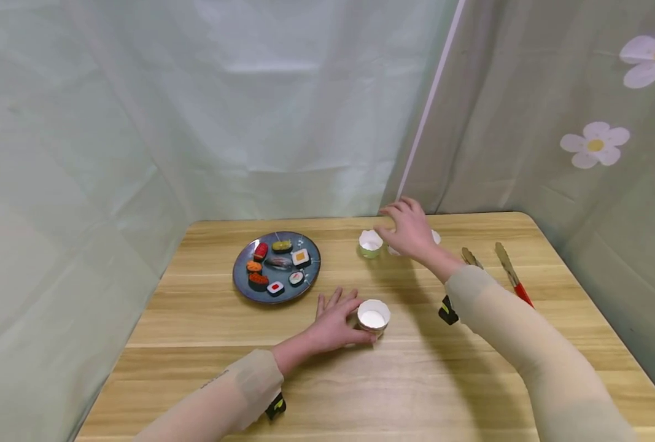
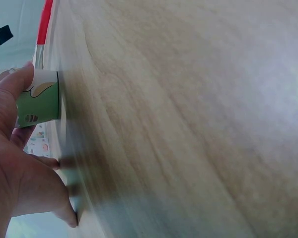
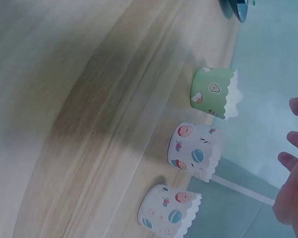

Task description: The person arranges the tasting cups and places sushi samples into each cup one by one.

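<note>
My left hand (image 1: 335,325) is low over the table, thumb and a finger around a small paper cup (image 1: 374,315) with a white inside. The left wrist view shows this cup (image 2: 39,101) as green and white, gripped by my left hand (image 2: 15,144), whose other fingertips touch the tabletop. My right hand (image 1: 408,230) hovers over the back cups, fingers apart and holding nothing. Beneath it, partly hidden in the head view, stand two white patterned cups (image 3: 194,151). Left of them is a green cup (image 1: 370,244). My right hand (image 3: 295,183) touches none of these.
A dark blue plate (image 1: 279,294) with several sushi pieces stands at the back left. Metal tongs (image 1: 508,267) with a red handle lie at the right, beside another pair (image 1: 471,258) partly behind my right forearm. A pale curtain (image 1: 283,123) hangs behind the table.
</note>
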The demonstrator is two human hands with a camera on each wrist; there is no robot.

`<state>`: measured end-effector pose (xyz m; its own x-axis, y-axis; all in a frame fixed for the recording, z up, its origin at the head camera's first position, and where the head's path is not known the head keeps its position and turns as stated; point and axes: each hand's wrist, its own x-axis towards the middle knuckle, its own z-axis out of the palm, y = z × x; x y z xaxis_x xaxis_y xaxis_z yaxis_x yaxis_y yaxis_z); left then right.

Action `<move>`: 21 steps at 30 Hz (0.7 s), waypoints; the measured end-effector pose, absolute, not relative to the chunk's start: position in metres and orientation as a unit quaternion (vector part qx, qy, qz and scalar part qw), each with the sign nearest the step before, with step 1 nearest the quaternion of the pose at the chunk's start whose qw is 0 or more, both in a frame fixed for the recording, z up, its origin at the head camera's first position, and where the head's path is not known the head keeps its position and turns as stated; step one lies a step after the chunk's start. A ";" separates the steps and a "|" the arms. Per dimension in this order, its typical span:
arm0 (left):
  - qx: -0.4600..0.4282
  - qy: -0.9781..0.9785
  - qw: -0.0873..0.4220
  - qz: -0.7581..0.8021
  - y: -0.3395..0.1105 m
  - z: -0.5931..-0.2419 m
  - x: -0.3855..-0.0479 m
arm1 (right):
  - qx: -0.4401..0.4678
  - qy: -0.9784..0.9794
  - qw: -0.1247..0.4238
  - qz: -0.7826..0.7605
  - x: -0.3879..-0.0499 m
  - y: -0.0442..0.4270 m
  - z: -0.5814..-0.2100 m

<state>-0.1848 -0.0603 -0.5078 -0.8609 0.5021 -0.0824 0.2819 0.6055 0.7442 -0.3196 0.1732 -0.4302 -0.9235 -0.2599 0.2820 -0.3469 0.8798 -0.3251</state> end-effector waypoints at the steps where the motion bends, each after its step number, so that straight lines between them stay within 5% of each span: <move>1: 0.221 0.885 0.143 0.385 -0.060 -0.507 -0.185 | 0.162 -0.961 0.118 0.188 -0.318 0.174 -0.429; 21: 0.218 0.889 0.144 0.375 -0.058 -0.506 -0.184 | 0.270 -0.927 0.096 0.241 -0.265 0.205 -0.435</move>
